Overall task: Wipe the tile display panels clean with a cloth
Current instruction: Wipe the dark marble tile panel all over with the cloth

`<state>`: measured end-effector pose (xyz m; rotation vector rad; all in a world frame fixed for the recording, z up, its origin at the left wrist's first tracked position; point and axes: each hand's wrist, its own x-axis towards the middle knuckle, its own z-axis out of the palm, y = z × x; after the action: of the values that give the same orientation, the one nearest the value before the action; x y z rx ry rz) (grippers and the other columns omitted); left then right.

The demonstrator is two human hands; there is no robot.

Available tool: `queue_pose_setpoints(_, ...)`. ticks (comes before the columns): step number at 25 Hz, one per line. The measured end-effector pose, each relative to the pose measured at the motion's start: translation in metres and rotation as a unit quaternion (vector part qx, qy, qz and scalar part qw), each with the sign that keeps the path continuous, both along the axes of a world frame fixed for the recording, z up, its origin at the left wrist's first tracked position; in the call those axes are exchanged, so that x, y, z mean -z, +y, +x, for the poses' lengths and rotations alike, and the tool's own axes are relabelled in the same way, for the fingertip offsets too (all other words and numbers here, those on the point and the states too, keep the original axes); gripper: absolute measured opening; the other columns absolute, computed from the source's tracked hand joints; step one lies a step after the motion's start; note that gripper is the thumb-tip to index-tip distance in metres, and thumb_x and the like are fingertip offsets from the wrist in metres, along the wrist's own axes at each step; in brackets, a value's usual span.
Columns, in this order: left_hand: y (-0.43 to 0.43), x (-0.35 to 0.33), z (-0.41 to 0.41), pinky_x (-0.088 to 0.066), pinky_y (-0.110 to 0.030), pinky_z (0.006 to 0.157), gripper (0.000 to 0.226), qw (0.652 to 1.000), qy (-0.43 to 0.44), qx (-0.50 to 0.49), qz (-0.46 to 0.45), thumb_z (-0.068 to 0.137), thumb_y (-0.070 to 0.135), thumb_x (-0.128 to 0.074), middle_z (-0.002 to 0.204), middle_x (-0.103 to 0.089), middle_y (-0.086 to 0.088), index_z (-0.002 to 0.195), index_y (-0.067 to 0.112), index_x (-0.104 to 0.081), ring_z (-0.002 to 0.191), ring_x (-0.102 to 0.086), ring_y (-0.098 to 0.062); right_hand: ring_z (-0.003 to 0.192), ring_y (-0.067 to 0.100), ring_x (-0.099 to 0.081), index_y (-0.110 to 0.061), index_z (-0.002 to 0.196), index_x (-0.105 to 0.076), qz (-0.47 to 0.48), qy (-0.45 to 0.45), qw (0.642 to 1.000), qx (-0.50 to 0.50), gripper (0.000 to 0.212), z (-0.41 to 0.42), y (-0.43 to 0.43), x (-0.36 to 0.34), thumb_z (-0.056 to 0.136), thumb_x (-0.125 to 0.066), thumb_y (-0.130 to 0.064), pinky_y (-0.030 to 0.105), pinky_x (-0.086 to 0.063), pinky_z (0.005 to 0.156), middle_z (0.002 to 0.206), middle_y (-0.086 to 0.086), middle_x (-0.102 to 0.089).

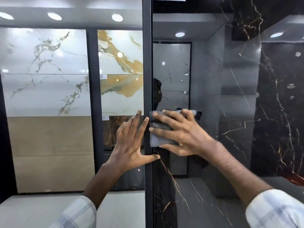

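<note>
The folded grey cloth [159,135] lies flat against the glossy black marble-look tile panel with thin gold veins [205,178], at mid-height and right beside the panel's dark metal edge frame [148,63]. The right hand [179,129] presses the cloth to the tile with its fingers straight and spread apart, not curled round it. The left hand [131,145] is also spread flat, its fingertips against the frame and its thumb reaching across it, apparently to steady the panel.

The wiping looks to be under way on this one panel. Its surface shines and mirrors the ceiling lights all over, so I cannot tell which parts the cloth has covered; the areas above and below the cloth probably remain. Further back stand a white tile panel with grey-gold veins [46,71], a white one with a broad orange streak [121,63] and a plain beige one [49,153], none being touched.

No bucket, bottle or other container is in view
</note>
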<state>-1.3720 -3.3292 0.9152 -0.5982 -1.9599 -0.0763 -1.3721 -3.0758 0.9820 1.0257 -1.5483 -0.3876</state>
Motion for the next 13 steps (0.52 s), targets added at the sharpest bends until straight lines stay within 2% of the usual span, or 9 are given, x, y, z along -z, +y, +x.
queue_pose_setpoints(1,-0.001,-0.008,0.001,-0.029,-0.064,0.119,0.131,1.0,0.003,-0.01,0.001,0.071,0.087,-0.06,0.174,-0.004,-0.017,0.167,0.017,-0.003,0.156,-0.024,-0.04,0.141,0.032,-0.048,-0.036,0.149,-0.055,0.006,0.017,1.0,0.005,0.059,-0.003,0.012,-0.022,0.096,-0.058,-0.061,0.055,-0.036,0.101,0.166,0.004,-0.037)
queue_pose_setpoints(2,-0.001,-0.018,0.002,-0.028,-0.063,0.119,0.132,1.0,0.004,-0.02,0.002,0.07,0.088,-0.059,0.175,-0.002,-0.016,0.166,0.017,-0.004,0.157,-0.023,-0.039,0.138,0.032,-0.05,-0.036,0.148,-0.057,-0.057,0.021,0.998,0.008,0.059,-0.007,0.023,-0.045,0.095,-0.06,-0.062,0.055,-0.035,0.101,0.164,0.003,-0.04)
queue_pose_setpoints(5,0.002,-0.049,0.005,-0.02,-0.06,0.123,0.137,0.999,0.005,-0.053,-0.009,0.066,0.093,-0.054,0.175,0.004,-0.011,0.167,0.015,-0.004,0.159,-0.015,-0.035,0.134,0.03,-0.049,-0.036,0.145,-0.06,-0.382,-0.027,0.924,-0.01,0.061,-0.006,0.022,-0.08,0.091,-0.065,-0.062,0.048,-0.032,0.096,0.159,0.0,-0.046)
queue_pose_setpoints(6,0.004,-0.058,0.006,-0.016,-0.059,0.124,0.14,0.998,0.006,-0.067,-0.016,0.064,0.096,-0.052,0.175,0.005,-0.01,0.167,0.015,-0.003,0.16,-0.011,-0.033,0.134,0.031,-0.048,-0.035,0.146,-0.058,-0.39,-0.01,0.921,0.0,0.061,-0.007,0.009,-0.075,0.091,-0.063,-0.062,0.048,-0.031,0.096,0.159,0.002,-0.045)
queue_pose_setpoints(7,0.005,-0.065,0.007,-0.014,-0.059,0.125,0.142,0.997,0.007,-0.078,-0.026,0.062,0.099,-0.05,0.175,0.006,-0.01,0.167,0.015,-0.001,0.161,-0.008,-0.031,0.135,0.034,-0.049,-0.034,0.148,-0.057,-0.314,0.012,0.949,0.006,0.062,-0.009,-0.005,-0.067,0.093,-0.06,-0.061,0.049,-0.031,0.097,0.16,0.004,-0.044)
queue_pose_setpoints(8,0.006,-0.071,0.007,-0.013,-0.059,0.125,0.144,0.996,0.007,-0.086,-0.034,0.061,0.101,-0.048,0.175,0.007,-0.01,0.167,0.015,0.0,0.161,-0.005,-0.029,0.137,0.035,-0.049,-0.034,0.149,-0.055,-0.182,0.029,0.983,0.006,0.062,-0.009,-0.012,-0.061,0.094,-0.058,-0.061,0.05,-0.032,0.098,0.162,0.005,-0.043)
queue_pose_setpoints(10,0.007,-0.082,0.006,-0.012,-0.062,0.125,0.145,0.994,0.011,-0.096,-0.042,0.061,0.103,-0.046,0.175,0.008,-0.01,0.167,0.015,0.001,0.162,-0.001,-0.029,0.138,0.033,-0.049,-0.036,0.152,-0.051,0.006,0.05,0.999,0.013,0.063,-0.004,-0.002,-0.08,0.096,-0.056,-0.064,0.053,-0.032,0.1,0.164,0.004,-0.04)
queue_pose_setpoints(11,0.007,-0.086,0.006,-0.012,-0.063,0.125,0.146,0.994,0.012,-0.1,-0.043,0.061,0.104,-0.045,0.175,0.008,-0.011,0.167,0.015,0.0,0.162,-0.001,-0.029,0.137,0.03,-0.049,-0.037,0.152,-0.051,-0.005,0.053,0.998,0.019,0.064,-0.005,0.007,-0.098,0.096,-0.056,-0.066,0.053,-0.032,0.1,0.164,0.003,-0.04)
queue_pose_setpoints(13,0.007,-0.097,0.006,-0.01,-0.063,0.124,0.147,0.993,0.019,-0.105,-0.042,0.059,0.104,-0.045,0.175,0.011,-0.009,0.168,0.016,-0.001,0.162,-0.001,-0.029,0.133,0.028,-0.051,-0.038,0.149,-0.055,-0.192,0.035,0.981,0.016,0.063,-0.009,0.02,-0.132,0.094,-0.058,-0.069,0.052,-0.03,0.097,0.161,0.0,-0.044)
